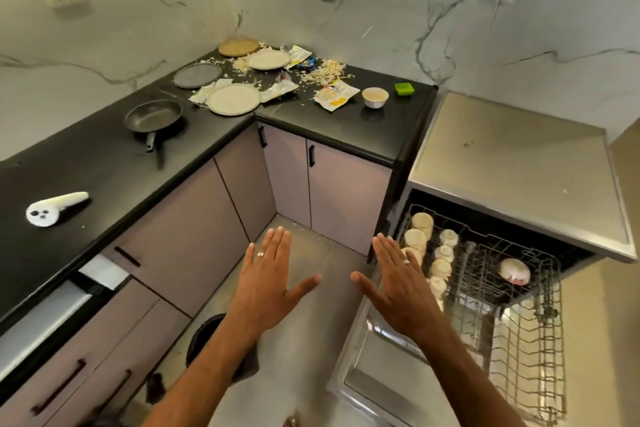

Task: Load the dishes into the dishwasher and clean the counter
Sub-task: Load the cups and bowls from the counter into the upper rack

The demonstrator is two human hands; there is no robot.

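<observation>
1. Head view, the only one here: both hands are held out flat over the floor, palms down and holding nothing. The left hand (266, 282) has its fingers (277, 246) straight and pressed together, thumb stuck out to the side. The right hand (398, 282) is the same, fingers (388, 253) together, thumb out. There's a ring on each.
2. The dishwasher (519, 163) sits at the right with its door down. The upper rack (485, 263) is pulled out and holds a row of pale cups (420, 224) plus one shiny bowl (514, 270) further right. The right hand covers part of the cup row, so I can't count them. The lower rack (530, 357) is cut off at the bottom edge.
3. The black counter (86, 156) wraps the corner. The dirty stuff is at the far corner: a tan plate (239, 47), two pale plates (268, 60) (233, 99) and a dark grey plate (197, 75), with crumbs (325, 71) and torn wrappers (334, 97) around them. What's printed on the wrappers is too blurry to read.
4. Right of the mess: a small bowl (375, 96) and a green square dish (404, 88), near each other but apart.
5. A black frying pan (154, 116) sits further left, handle toward the counter's edge. A white handheld gadget (55, 209) lies well apart from it; no clue what it is.
6. A dark round bin (204, 336) on the floor is half hidden behind the left forearm.
</observation>
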